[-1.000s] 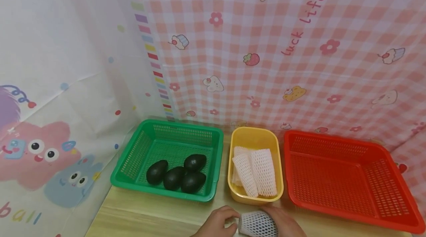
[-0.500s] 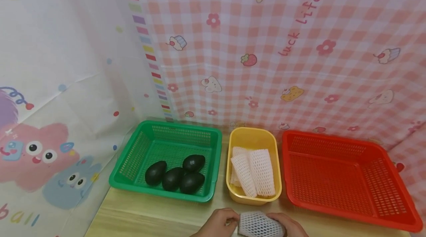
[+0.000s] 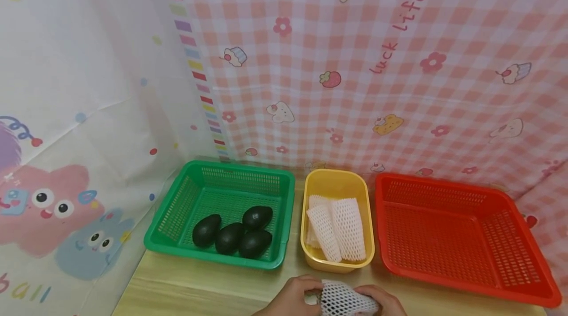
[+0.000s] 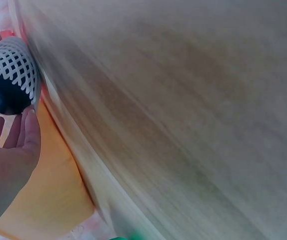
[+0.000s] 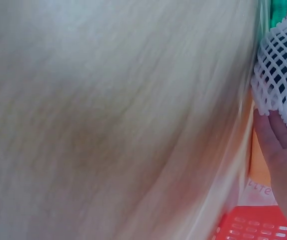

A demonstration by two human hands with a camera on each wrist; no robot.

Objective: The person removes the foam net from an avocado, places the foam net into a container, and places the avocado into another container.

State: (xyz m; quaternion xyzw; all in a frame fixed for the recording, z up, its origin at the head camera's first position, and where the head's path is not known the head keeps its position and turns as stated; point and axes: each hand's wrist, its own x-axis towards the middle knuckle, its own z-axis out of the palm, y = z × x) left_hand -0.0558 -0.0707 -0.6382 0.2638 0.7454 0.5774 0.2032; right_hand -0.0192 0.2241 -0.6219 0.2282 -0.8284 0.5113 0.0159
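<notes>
Between both hands, at the bottom of the head view, is a dark avocado (image 4: 7, 97) partly inside a white foam net (image 3: 342, 299). Its bare rounded end sticks out of the net toward my left hand (image 3: 294, 298), whose fingertips and thumb hold it at that end. My right hand (image 3: 384, 300) grips the net's other end; in the right wrist view its fingers lie along the mesh edge. Several bare avocados (image 3: 230, 238) lie in the green basket (image 3: 153, 243). Folded foam nets (image 3: 349, 229) fill the front of the yellow bin (image 3: 339, 183).
A red basket (image 3: 439, 242) stands to the right of the yellow bin, with nothing visible in it. The three containers stand in a row on the wooden table (image 3: 177, 281). A checked pink cloth (image 3: 301, 69) hangs right behind them, and a white printed cloth (image 3: 88, 128) at the left.
The right hand has drawn back from over the wrapped avocado to the net's right end. The net now stands slightly more tilted. Basket and bin contents are unchanged.
</notes>
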